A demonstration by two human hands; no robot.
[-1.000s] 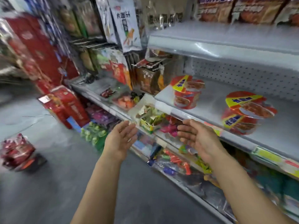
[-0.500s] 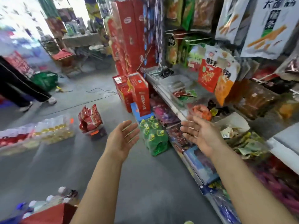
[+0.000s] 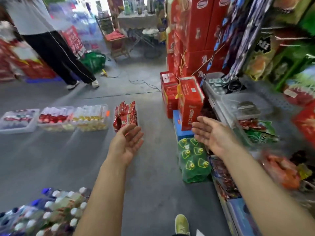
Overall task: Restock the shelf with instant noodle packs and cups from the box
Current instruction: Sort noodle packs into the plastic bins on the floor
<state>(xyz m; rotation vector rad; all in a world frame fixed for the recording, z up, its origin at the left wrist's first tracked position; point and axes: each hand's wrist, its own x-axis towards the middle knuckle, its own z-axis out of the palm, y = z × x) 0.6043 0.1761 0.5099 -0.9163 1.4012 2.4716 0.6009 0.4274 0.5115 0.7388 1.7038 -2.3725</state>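
Fingers [image 3: 136,132] of the left hand [image 3: 127,143] straight and relaxed, palm turned inward, grasping nothing; fingers [image 3: 199,130] of the right hand [image 3: 212,135] likewise spread loose, palm facing the left one, nothing in it. Both forearms reach forward over a grey aisle floor [image 3: 153,184]. Bundle of red noodle packs [image 3: 125,117] stands on the floor just beyond the left hand, apart from it. To its left, a row of shrink-wrapped bottle cases [image 3: 73,119] lies along the floor. More capped bottles in wrap [image 3: 51,212] at lower left, blurred. Right side: low shelf [image 3: 221,113] with snack bags, much of it smeared by motion. Red cartons [image 3: 190,103] stand on the floor against the shelf end, a tall stack of red boxes [image 3: 192,31] behind them. Green pack of yellow-capped bottles [image 3: 193,159] sits on the floor below the right hand, beside the shelf base. Yellow-green shoe [image 3: 182,224] at the bottom edge. Another person's dark trousers and white shoes [image 3: 59,55] at upper left. Cable [image 3: 141,82] trails across the floor farther back.
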